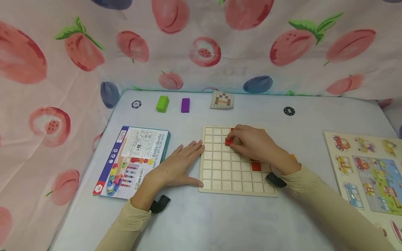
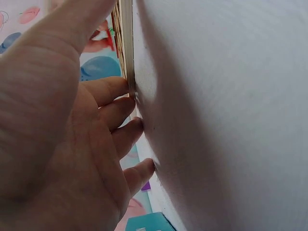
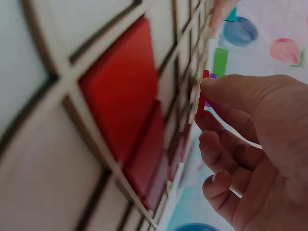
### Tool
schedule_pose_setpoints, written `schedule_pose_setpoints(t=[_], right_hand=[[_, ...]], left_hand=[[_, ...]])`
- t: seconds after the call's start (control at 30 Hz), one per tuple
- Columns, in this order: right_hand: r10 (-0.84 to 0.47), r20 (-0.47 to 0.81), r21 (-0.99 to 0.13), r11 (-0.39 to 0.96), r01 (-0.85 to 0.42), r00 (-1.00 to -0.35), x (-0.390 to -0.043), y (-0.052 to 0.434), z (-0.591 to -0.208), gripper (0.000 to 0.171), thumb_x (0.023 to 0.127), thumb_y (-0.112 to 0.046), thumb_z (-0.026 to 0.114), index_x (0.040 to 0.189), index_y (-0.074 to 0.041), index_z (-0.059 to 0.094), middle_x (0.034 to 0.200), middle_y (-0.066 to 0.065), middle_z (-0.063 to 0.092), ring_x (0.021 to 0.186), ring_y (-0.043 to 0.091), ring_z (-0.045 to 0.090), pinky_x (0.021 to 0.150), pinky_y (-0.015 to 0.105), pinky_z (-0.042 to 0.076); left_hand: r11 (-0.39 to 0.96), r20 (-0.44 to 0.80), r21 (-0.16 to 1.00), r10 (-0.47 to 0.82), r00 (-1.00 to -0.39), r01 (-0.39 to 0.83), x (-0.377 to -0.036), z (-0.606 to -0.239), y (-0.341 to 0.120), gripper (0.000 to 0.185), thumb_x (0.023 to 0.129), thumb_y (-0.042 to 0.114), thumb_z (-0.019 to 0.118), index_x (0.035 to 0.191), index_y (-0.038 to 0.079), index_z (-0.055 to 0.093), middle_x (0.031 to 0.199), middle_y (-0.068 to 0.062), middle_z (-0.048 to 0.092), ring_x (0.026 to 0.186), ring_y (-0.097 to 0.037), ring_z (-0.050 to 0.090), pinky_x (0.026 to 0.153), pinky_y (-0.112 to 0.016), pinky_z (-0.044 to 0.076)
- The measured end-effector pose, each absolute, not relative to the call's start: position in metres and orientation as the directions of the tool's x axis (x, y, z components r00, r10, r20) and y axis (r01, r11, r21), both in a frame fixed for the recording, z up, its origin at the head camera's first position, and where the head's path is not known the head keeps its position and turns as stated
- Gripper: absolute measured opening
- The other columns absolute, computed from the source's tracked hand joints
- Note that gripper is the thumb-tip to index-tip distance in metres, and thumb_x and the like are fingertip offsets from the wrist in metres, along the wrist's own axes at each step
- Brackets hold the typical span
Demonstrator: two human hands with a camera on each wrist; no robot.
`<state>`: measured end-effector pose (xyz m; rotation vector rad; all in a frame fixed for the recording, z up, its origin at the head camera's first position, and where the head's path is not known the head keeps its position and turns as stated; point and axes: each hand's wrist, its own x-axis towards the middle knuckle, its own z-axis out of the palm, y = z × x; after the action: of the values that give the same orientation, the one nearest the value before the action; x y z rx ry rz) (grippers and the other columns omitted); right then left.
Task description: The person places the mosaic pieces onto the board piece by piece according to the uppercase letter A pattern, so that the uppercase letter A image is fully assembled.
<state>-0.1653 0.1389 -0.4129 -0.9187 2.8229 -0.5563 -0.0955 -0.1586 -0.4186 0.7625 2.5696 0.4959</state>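
**Red tile held over the grid board**

Red tile (image 1: 229,141) sits pinched in my right hand (image 1: 255,144), over the wooden grid board (image 1: 220,174) near its 12 o'clock edge. More red tiles (image 1: 255,166) fill cells toward 4 o'clock. My left hand (image 1: 176,167) lies flat, fingers straight, against the board's 9 o'clock edge, with the blue box (image 1: 132,160) further out at 9 o'clock.

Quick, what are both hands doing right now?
Left hand: open, flat against the wooden grid board.
Right hand: pinching a red tile over the board.
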Motion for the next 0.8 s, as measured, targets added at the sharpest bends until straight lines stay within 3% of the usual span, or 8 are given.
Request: schedule_pose_setpoints(t=[0.8], right_hand=[[-0.594,0.025,-0.332,0.754,-0.567,-0.804,-0.1737,0.1314,-0.4186,0.022,0.098,-0.025,0.077,0.119,-0.019,0.083,0.123,0.003,0.076,0.105,0.021,0.074,0.074,0.040,0.064]], left_hand=[[0.788,-0.278,0.435,0.577,-0.768,0.435,-0.0953,-0.4194,-0.1597,0.118,0.084,0.060,0.084,0.171,0.010,0.021,0.182,-0.005,0.010,0.170,-0.027,0.009,0.138,-0.058,0.011]])
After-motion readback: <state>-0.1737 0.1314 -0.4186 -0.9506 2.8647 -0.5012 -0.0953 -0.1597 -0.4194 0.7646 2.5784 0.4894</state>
